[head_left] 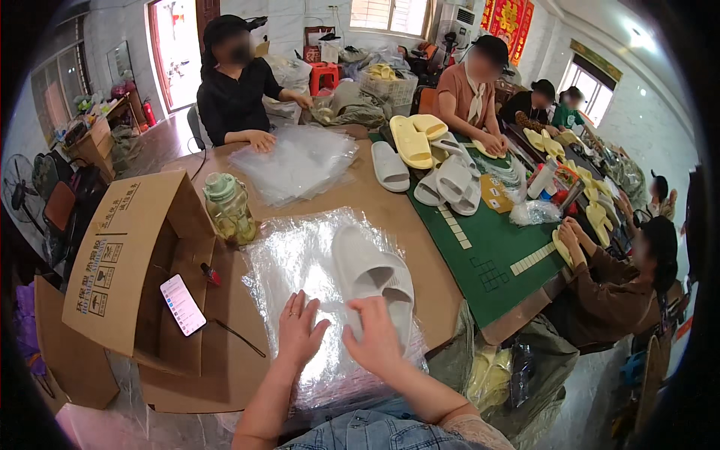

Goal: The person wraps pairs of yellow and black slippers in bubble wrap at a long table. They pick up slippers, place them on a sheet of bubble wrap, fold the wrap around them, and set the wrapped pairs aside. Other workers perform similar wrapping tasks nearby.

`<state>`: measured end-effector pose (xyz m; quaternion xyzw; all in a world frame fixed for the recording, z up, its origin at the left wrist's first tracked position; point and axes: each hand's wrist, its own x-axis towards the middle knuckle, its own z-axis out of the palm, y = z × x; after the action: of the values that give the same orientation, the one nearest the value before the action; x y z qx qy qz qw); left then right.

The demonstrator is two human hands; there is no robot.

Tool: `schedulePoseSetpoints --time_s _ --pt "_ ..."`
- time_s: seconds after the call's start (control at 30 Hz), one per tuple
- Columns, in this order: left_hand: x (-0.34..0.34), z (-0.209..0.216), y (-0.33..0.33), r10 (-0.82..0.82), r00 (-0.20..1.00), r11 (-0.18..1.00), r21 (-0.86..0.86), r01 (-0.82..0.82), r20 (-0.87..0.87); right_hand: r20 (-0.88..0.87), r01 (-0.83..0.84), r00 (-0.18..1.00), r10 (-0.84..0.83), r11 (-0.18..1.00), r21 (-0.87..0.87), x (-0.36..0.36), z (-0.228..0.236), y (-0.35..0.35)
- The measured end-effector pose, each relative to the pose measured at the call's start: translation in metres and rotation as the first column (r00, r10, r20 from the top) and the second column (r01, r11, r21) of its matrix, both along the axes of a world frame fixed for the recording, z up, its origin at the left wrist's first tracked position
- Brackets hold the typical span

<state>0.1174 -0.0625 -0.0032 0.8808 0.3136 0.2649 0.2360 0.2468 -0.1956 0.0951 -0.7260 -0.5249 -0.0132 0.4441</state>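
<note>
A pair of pale grey slippers (360,259) lies overlapped on a stack of clear plastic bags (281,262) in front of me. My right hand (375,337) is closed at the near end of the pair, its fingers curled on the nearer slipper and partly hiding it. Flat on the shiny bags, left of the slippers, rests my left hand (301,330), its fingers apart and holding nothing.
An open cardboard box (127,262) with a phone (182,304) stands at left, beside a greenish jar (229,210). More clear bags (300,161) lie beyond. Grey slippers (454,180) and yellow slippers (412,142) sit on the green mat (480,262). Several people work around the tables.
</note>
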Motion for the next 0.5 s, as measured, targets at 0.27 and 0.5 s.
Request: schedulePoseSetpoints --time_s 0.27,0.5 --pt "-0.005 -0.017 0.007 -0.01 0.998 0.999 0.043 0.013 -0.061 -0.217 -0.046 0.976 0.022 0.993 -0.106 0.011 -0.029 -0.002" --pt "-0.002 -0.013 0.005 -0.006 0.998 0.999 0.042 0.008 -0.063 0.187 0.305 0.948 -0.257 0.898 -0.316 0.074 -0.051 0.003"
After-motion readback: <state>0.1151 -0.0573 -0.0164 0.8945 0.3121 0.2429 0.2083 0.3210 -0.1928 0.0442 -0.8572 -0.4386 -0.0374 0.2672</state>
